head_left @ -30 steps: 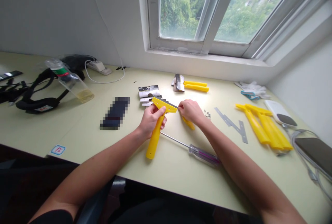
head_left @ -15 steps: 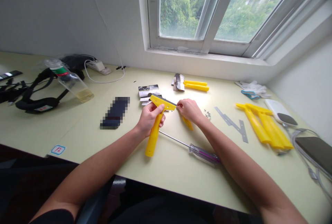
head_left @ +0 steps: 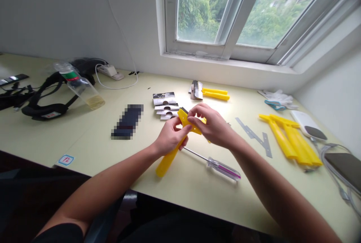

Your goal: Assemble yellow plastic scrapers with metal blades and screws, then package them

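Observation:
A yellow scraper (head_left: pixel 167 161) is tilted above the table, its wide head up and its handle pointing down toward me. My left hand (head_left: pixel 170 135) is closed around the top of the handle, thumb on the front. My right hand (head_left: pixel 210 124) grips the head from the right with bent fingers and thumb, covering much of it. A dark strip shows along the head's upper edge. Just below the hands lies a screwdriver (head_left: pixel 224 169) with a clear and purple handle. Right of my right hand lie flat metal blades (head_left: pixel 254 135). Small screws are mostly hidden behind that hand.
Yellow scraper parts (head_left: pixel 293 141) lie at the right beside a white device (head_left: pixel 308 124) and cables. Packaged scrapers (head_left: pixel 216 93) and card sleeves (head_left: pixel 164 98) are behind my hands. A pixelated dark object (head_left: pixel 128 122), a bottle (head_left: pixel 81 89) and a black headset (head_left: pixel 42 112) are left.
My right hand has moved from the head's right tip onto its front. The scraper has turned, its head tilting further down at the right. The camera view has shifted slightly.

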Demonstrator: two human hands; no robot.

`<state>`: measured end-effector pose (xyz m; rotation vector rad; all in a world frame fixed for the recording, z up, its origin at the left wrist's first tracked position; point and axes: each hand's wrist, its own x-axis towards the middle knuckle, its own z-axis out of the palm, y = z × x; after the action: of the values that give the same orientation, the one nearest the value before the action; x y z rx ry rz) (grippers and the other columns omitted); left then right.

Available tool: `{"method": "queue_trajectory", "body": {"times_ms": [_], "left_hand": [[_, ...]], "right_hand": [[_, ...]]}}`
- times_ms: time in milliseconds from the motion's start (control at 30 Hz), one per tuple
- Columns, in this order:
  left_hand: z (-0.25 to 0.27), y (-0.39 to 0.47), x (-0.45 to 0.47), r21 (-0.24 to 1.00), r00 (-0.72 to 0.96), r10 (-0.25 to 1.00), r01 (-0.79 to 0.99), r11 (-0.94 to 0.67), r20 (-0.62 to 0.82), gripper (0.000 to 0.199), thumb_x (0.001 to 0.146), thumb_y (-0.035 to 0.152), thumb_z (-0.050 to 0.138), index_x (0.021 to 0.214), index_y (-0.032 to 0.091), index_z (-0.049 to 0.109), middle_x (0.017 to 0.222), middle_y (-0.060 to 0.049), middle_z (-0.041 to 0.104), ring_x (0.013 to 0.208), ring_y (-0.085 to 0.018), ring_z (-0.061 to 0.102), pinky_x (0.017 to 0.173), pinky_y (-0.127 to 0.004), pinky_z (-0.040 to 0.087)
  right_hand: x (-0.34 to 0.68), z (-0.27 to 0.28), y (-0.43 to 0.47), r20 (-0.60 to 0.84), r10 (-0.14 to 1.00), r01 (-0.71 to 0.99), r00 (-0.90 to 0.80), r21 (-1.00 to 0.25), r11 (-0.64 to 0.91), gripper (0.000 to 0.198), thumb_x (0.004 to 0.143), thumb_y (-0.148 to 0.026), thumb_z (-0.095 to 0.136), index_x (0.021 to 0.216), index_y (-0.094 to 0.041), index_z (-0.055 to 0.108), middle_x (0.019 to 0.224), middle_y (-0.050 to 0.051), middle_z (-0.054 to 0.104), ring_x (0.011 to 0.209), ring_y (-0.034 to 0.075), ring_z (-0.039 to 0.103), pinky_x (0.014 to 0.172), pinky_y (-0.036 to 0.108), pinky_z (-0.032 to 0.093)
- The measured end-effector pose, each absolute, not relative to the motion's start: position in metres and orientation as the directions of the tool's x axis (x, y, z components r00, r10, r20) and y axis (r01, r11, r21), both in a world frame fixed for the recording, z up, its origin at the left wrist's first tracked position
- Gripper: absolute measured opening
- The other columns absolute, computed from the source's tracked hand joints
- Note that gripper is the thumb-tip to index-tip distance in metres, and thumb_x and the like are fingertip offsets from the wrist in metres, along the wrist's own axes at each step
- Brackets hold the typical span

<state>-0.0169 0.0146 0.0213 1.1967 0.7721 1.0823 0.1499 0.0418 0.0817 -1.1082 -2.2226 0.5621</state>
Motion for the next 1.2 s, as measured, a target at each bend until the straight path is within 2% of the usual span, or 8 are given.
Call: {"method": "queue_trajectory", "body": {"times_ms": [233,433,633,700,833,967,1100,1200], "left_hand": [[0.022,0.011,-0.017,0.981,0.387,0.919,-0.194,0.005,0.072,0.034,0.083,0.045,0.066,0.093,0.016,0.05,0.068,0.003,0.053,0.039,-0.008,0.051,0.034,-0.019,0.037],[0.019,0.013,-0.019,0.992,0.399,0.914,-0.122,-0.02,0.068,0.032,0.087,0.045,0.061,0.093,0.015,0.051,0.069,-0.001,0.056,0.039,-0.008,0.05,0.034,-0.02,0.036],[0.016,0.012,-0.022,0.977,0.309,0.943,0.125,-0.173,0.127,0.038,0.091,0.04,0.057,0.12,0.017,0.051,0.088,-0.006,0.061,0.055,-0.012,0.061,0.047,-0.025,0.052],[0.016,0.011,-0.023,0.892,0.264,0.931,0.308,-0.331,0.254,0.048,0.09,0.032,0.059,0.133,0.023,0.043,0.105,-0.009,0.06,0.065,-0.014,0.064,0.056,-0.029,0.057],[0.012,0.009,-0.023,0.512,0.391,0.781,0.596,-0.618,0.487,0.05,0.088,0.017,0.059,0.136,0.023,0.044,0.141,-0.018,0.041,0.092,-0.021,0.066,0.08,-0.04,0.06],[0.007,0.011,-0.022,0.226,0.511,0.64,0.652,-0.724,0.574,0.043,0.091,0.009,0.048,0.134,0.016,0.046,0.142,-0.019,0.045,0.11,-0.027,0.063,0.088,-0.04,0.059],[0.007,0.015,-0.023,0.222,0.495,0.606,0.631,-0.743,0.622,0.039,0.091,0.008,0.047,0.13,0.013,0.05,0.139,-0.019,0.049,0.121,-0.029,0.057,0.095,-0.041,0.056],[0.01,0.017,-0.025,0.394,0.403,0.658,0.563,-0.726,0.636,0.039,0.089,0.01,0.051,0.127,0.016,0.053,0.135,-0.016,0.052,0.123,-0.028,0.054,0.093,-0.04,0.056]], "right_hand": [[0.14,0.065,0.039,0.409,0.8,0.573,-0.438,-0.559,0.6,0.007,0.088,-0.026,0.059,0.085,-0.019,0.062,0.101,0.006,0.055,0.093,0.016,0.054,0.08,0.03,0.046],[0.14,0.067,0.042,0.166,0.892,0.398,-0.421,-0.849,0.346,0.031,0.085,-0.03,0.06,0.113,-0.02,0.051,0.087,0.002,0.063,0.073,0.013,0.059,0.064,0.026,0.049],[0.145,0.071,0.048,0.093,0.899,0.475,-0.429,-0.823,0.311,0.015,0.084,-0.026,0.056,0.083,-0.012,0.063,0.079,0.003,0.064,0.066,0.01,0.055,0.058,0.023,0.043],[0.148,0.067,0.054,0.095,0.916,0.49,-0.391,-0.82,0.294,0.015,0.084,-0.025,0.056,0.086,-0.013,0.064,0.08,0.004,0.065,0.069,0.011,0.056,0.06,0.023,0.043],[0.153,0.059,0.061,0.09,0.941,0.428,-0.326,-0.874,0.232,0.017,0.081,-0.025,0.059,0.09,-0.013,0.066,0.085,0.004,0.066,0.073,0.012,0.059,0.062,0.024,0.046],[0.155,0.061,0.059,0.079,0.937,0.356,-0.341,-0.911,0.206,0.018,0.079,-0.027,0.062,0.089,-0.012,0.066,0.082,0.004,0.066,0.071,0.012,0.058,0.062,0.024,0.046],[0.177,0.069,0.069,-0.001,0.915,0.288,-0.403,-0.949,0.126,0.034,0.083,-0.03,0.058,0.112,-0.013,0.064,0.096,0.008,0.07,0.076,0.013,0.063,0.071,0.027,0.052],[0.218,0.073,0.087,-0.013,0.946,0.609,-0.325,-0.768,0.199,0.032,0.088,-0.03,0.05,0.112,-0.016,0.065,0.097,0.007,0.071,0.077,0.014,0.064,0.071,0.026,0.052]]}}
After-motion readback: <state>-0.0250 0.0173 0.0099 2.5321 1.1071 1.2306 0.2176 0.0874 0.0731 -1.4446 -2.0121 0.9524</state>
